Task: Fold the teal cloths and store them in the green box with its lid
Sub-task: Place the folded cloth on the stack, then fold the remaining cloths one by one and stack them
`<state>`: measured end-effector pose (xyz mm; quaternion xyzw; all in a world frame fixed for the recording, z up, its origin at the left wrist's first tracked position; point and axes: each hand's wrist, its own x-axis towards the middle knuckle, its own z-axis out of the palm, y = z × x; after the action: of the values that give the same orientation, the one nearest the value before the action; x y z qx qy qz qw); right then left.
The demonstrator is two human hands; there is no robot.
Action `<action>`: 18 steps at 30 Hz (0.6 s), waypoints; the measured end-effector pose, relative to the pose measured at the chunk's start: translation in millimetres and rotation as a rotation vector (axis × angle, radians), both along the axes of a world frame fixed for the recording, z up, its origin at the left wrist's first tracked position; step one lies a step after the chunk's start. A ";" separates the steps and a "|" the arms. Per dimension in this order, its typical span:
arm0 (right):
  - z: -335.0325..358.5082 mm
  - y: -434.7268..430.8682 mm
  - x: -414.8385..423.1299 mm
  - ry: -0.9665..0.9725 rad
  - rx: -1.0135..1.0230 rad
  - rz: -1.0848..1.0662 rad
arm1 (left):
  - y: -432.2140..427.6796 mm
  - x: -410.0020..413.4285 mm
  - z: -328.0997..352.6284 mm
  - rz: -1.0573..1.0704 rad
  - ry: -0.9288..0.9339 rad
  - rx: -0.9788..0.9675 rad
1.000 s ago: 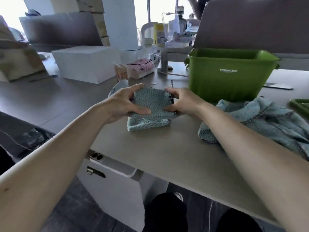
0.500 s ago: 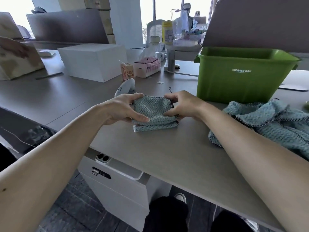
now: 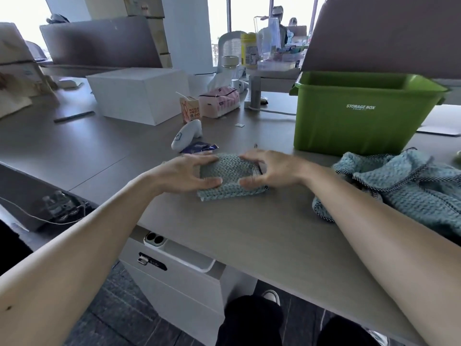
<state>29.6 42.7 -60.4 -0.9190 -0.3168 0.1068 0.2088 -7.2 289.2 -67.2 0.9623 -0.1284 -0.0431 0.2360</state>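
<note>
Teal folded cloth [image 3: 230, 179] is lying at frame centre on the counter [image 3: 249, 236], long axis running left-right. Left hand [image 3: 184, 172] and right hand [image 3: 272, 168] are each pinching an end, grip half-closed, thumbs near, fingers far.

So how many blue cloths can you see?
2 that I can tell apart: a folded cloth between both hands on the desk, and a crumpled heap in front of the green box. The heap may hide more.

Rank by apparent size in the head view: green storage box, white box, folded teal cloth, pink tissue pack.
Largest to smallest, as they look:
1. green storage box
2. white box, which sits farther back, so its true size against the green one is unsure
3. folded teal cloth, partly covered by both hands
4. pink tissue pack
</note>
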 end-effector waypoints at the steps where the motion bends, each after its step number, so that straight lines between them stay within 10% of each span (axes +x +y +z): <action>1: -2.9 0.4 0.9 0.017 -0.034 0.014 | 1.5 -0.2 -4.0 0.008 0.027 0.012; 18: 35.8 -81.4 -36.9 -0.220 0.298 -0.281 | -88.6 9.4 23.5 0.027 -0.293 -0.279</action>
<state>-7.3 -38.7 -24.6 -0.9191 -0.2190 -0.0722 0.3194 2.2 200.6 -43.7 0.9179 -0.1530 0.1188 0.3465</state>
